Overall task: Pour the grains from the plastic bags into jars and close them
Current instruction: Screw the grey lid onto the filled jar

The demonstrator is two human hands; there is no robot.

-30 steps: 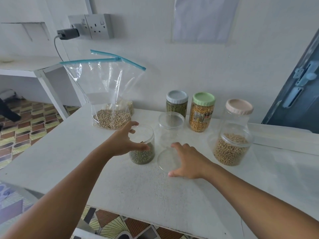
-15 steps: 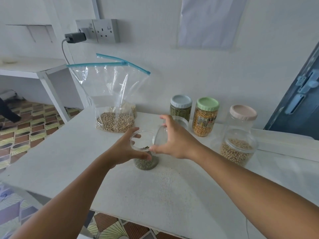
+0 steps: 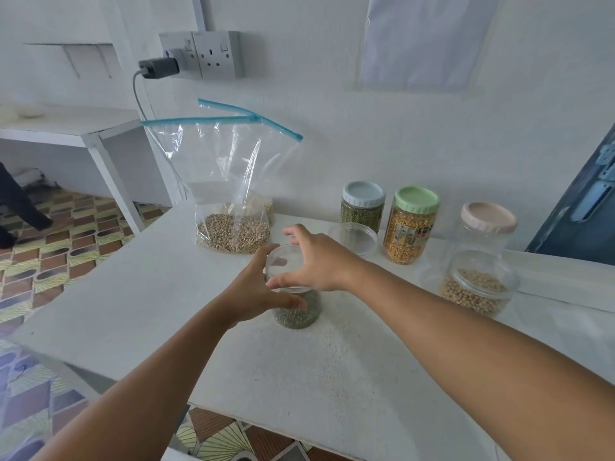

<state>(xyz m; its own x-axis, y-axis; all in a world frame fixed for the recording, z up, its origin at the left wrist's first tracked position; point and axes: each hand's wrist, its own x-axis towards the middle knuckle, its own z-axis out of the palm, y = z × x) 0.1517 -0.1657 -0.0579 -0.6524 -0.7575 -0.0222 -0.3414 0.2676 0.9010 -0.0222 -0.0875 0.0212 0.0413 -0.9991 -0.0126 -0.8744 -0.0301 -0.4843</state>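
Jar of green grains steadied by left hand, right hand pinching clear lid onto its mouth; bag unpoured.

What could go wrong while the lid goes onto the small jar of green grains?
1. The clear lid may seat crooked; only the right hand is fitting it.
2. The left hand holds the small jar from one side; pressure could tip it.
3. The open plastic bag stands just behind; a bump could spill it.
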